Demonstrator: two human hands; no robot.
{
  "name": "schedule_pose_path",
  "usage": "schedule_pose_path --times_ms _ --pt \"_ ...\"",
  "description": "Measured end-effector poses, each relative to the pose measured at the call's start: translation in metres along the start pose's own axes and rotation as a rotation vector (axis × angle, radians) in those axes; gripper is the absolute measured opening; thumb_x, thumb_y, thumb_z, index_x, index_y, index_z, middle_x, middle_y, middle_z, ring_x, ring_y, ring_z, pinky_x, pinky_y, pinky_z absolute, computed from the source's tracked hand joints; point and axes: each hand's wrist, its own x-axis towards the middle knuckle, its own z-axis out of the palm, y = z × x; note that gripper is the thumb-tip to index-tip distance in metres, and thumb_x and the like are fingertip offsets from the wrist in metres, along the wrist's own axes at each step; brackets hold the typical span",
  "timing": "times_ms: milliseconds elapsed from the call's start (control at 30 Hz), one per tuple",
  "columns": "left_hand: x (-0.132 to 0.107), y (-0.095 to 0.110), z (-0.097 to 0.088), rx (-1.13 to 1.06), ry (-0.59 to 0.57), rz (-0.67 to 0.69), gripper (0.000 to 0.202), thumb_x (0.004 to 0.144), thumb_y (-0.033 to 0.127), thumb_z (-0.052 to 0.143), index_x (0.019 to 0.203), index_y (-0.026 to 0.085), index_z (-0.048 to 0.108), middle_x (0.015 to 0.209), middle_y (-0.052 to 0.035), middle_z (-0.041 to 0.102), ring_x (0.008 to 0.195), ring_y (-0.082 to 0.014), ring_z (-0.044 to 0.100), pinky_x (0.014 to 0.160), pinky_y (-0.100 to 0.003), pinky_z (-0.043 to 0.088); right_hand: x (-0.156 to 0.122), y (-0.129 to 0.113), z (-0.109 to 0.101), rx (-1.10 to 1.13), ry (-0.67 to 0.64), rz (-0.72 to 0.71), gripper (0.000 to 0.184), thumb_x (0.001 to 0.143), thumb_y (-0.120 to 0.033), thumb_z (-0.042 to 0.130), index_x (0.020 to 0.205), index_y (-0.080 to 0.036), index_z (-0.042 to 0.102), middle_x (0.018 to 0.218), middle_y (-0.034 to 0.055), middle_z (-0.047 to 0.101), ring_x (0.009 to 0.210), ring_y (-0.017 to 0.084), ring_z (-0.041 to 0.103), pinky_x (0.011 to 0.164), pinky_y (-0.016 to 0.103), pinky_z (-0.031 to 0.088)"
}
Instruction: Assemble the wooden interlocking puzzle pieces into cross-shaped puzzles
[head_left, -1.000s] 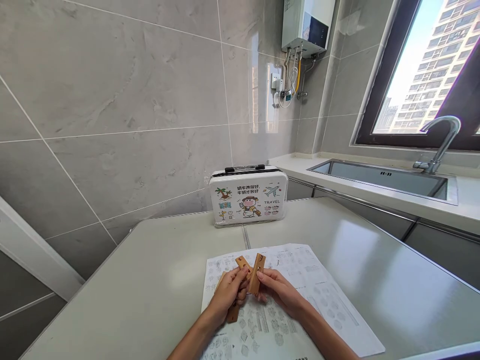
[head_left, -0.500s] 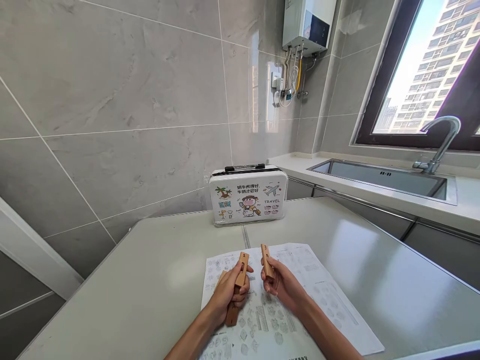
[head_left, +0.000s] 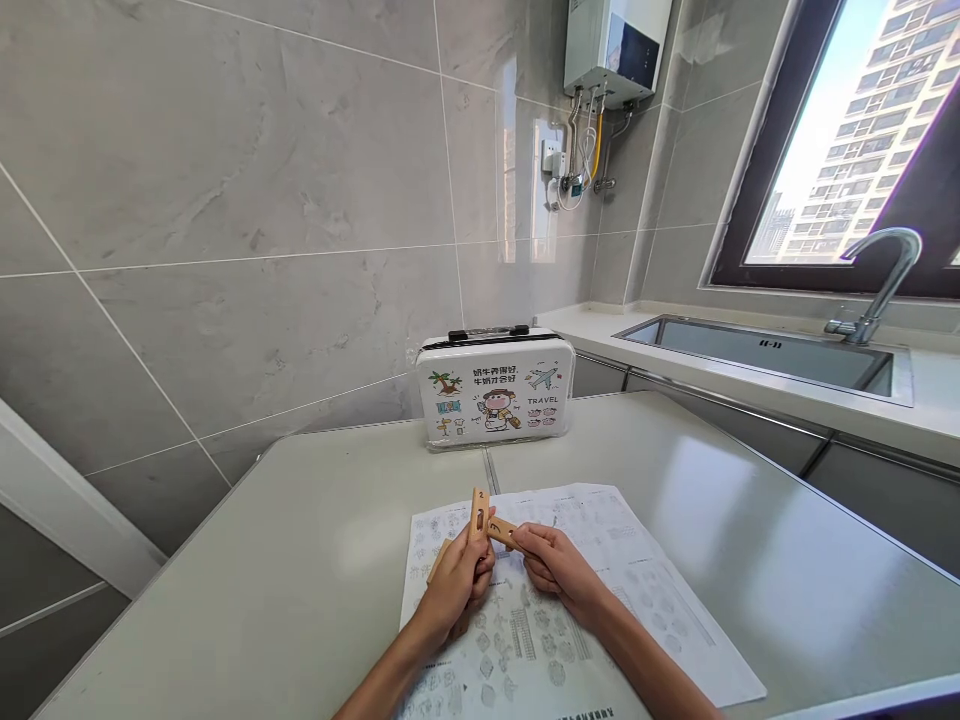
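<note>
My left hand is closed around a wooden block marked 2, which stands nearly upright with a slot in its face. Another pale wooden piece sticks out at the left side of that hand; the fingers hide most of it. My right hand pinches a wooden block marked 3, tilted sideways. Its left end meets the block marked 2 beside my left fingers; whether the two are interlocked I cannot tell. Both hands are above a printed paper sheet.
The sheet lies on a pale table. At the back stands a white cartoon-printed case with a black handle. To the right are a counter with a sink and a faucet. A tiled wall rises behind.
My right hand has turned the block marked 3 from upright to sideways and brought it left against the block marked 2. The left-hand block now stands straighter, and the lower wooden piece is mostly hidden.
</note>
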Motion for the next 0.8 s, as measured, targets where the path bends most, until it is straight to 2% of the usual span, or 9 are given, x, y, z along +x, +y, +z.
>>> schedule_pose_path --times_ms 167,267,300,367,433,500,600,800 --pt "-0.0024 0.0026 -0.0004 0.058 -0.046 -0.009 0.039 0.096 0.051 0.058 0.074 0.021 0.043 0.063 0.0086 0.038 0.045 -0.0053 0.023 0.045 -0.023 0.017 -0.0009 -0.0010 -0.0030 -0.036 0.034 -0.028 0.044 0.084 -0.059 0.080 0.081 -0.019 0.061 0.047 -0.0143 0.030 0.041 0.004 0.014 0.039 0.022 0.009" --pt "-0.0041 0.0030 0.0018 0.068 -0.053 -0.017 0.036 0.097 0.050 0.058 0.080 0.020 0.050 0.069 0.0073 0.042 0.048 -0.0054 0.027 0.046 -0.023 0.019 -0.0026 -0.0035 -0.0028 -0.054 0.045 -0.033 0.041 0.085 -0.055 0.080 0.096 -0.018 0.066 0.046 -0.0151 0.030 0.040 0.005 0.015 0.038 0.022 0.010" --pt "-0.0049 0.0033 0.0032 0.067 -0.050 -0.015 0.034 0.097 0.051 0.058 0.087 0.018 0.056 0.070 0.0071 0.043 0.049 -0.0062 0.028 0.047 -0.023 0.020 -0.0030 -0.0044 -0.0026 -0.060 0.054 -0.036 0.043 0.085 -0.055 0.079 0.103 -0.018 0.067 0.045 -0.0155 0.030 0.040 0.005 0.015 0.038 0.021 0.011" --pt "-0.0064 0.0038 0.0061 0.065 -0.044 -0.007 0.039 0.098 0.052 0.057 0.114 0.017 0.062 0.070 0.0072 0.042 0.054 -0.0086 0.029 0.051 -0.024 0.024 -0.0032 -0.0059 -0.0022 -0.066 0.077 -0.045 0.048 0.084 -0.056 0.079 0.112 -0.019 0.066 0.044 -0.0161 0.030 0.039 0.005 0.016 0.037 0.020 0.012" --pt "-0.0076 0.0037 0.0084 0.066 -0.044 0.007 0.060 0.098 0.054 0.058 0.144 0.016 0.053 0.072 0.0070 0.041 0.059 -0.0110 0.029 0.054 -0.024 0.027 -0.0027 -0.0063 -0.0022 -0.065 0.099 -0.056 0.051 0.082 -0.056 0.080 0.113 -0.018 0.066 0.042 -0.0163 0.031 0.038 0.005 0.017 0.037 0.019 0.013" --pt "-0.0084 0.0030 0.0093 0.084 -0.049 0.026 0.074 0.098 0.055 0.058 0.158 0.016 0.040 0.073 0.0061 0.041 0.063 -0.0125 0.029 0.058 -0.026 0.028 -0.0021 -0.0059 -0.0024 -0.057 0.112 -0.063 0.051 0.081 -0.057 0.080 0.111 -0.018 0.065 0.040 -0.0163 0.032 0.035 0.005 0.018 0.036 0.019 0.014" --pt "-0.0088 0.0020 0.0078 0.145 -0.043 0.062 0.079 0.099 0.056 0.057 0.164 0.017 0.034 0.076 0.0047 0.041 0.067 -0.0141 0.031 0.062 -0.027 0.029 -0.0023 -0.0057 -0.0025 -0.047 0.120 -0.064 0.050 0.081 -0.057 0.078 0.109 -0.018 0.064 0.038 -0.0166 0.032 0.033 0.005 0.020 0.035 0.019 0.015" --pt "-0.0078 0.0007 0.0044 0.252 -0.031 0.095 0.068 0.102 0.055 0.052 0.160 0.020 0.044 0.082 0.0014 0.049 0.070 -0.0159 0.037 0.069 -0.028 0.034 -0.0055 -0.0098 -0.0001 -0.013 0.113 -0.035 0.050 0.081 -0.057 0.077 0.111 -0.019 0.063 0.038 -0.0166 0.033 0.031 0.006 0.023 0.034 0.019 0.019"
